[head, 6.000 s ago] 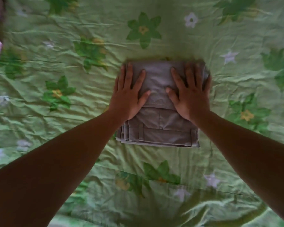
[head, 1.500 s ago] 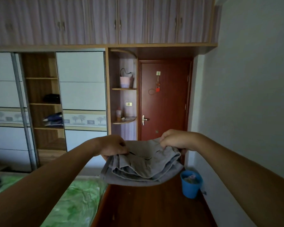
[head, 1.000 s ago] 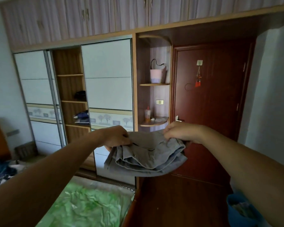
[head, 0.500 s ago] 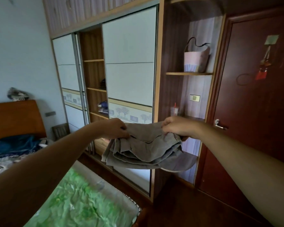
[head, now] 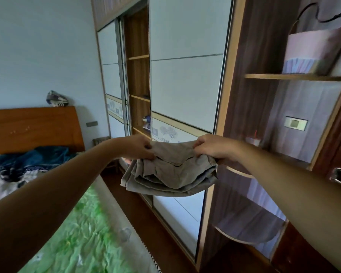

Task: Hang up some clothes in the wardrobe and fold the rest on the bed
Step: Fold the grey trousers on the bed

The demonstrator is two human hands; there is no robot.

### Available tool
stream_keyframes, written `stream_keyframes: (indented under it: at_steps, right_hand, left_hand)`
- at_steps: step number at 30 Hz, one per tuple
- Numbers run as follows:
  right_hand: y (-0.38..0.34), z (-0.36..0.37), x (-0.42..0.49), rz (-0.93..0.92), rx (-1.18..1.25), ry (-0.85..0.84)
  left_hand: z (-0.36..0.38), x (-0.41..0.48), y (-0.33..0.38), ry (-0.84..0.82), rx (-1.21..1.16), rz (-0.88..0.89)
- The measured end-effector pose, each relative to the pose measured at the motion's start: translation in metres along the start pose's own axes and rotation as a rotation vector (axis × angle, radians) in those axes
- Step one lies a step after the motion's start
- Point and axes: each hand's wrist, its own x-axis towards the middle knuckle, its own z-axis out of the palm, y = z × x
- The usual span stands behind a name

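Folded grey trousers (head: 171, 172) hang in the air between my hands, sagging in layers. My left hand (head: 140, 146) grips their left top edge and my right hand (head: 213, 146) grips the right top edge. Directly behind them stands the wardrobe (head: 185, 85) with white sliding doors. Its open section (head: 139, 79) of wooden shelves lies up and to the left of the trousers. The bed (head: 77, 243) with a green floral cover is at the lower left, below my left arm.
A heap of dark blue and patterned clothes (head: 28, 160) lies by the wooden headboard (head: 34, 127). Curved corner shelves (head: 295, 76) carry a pink bag (head: 313, 52). A dark red door's handle (head: 339, 176) shows at the right edge. Brown floor runs between bed and wardrobe.
I lifted the folded trousers off the bed and turned to the wardrobe. Over the last second the view swung left and closer to the sliding doors, with both hands keeping their grip.
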Motion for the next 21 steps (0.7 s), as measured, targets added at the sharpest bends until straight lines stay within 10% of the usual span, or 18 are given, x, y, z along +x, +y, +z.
stream_keyframes:
  at_steps: [21]
  right_hand:
    - [0.024,-0.025,0.382,-0.310,-0.047,-0.312]
  left_hand:
    - [-0.017,0.245,-0.104,0.153,-0.053,-0.454]
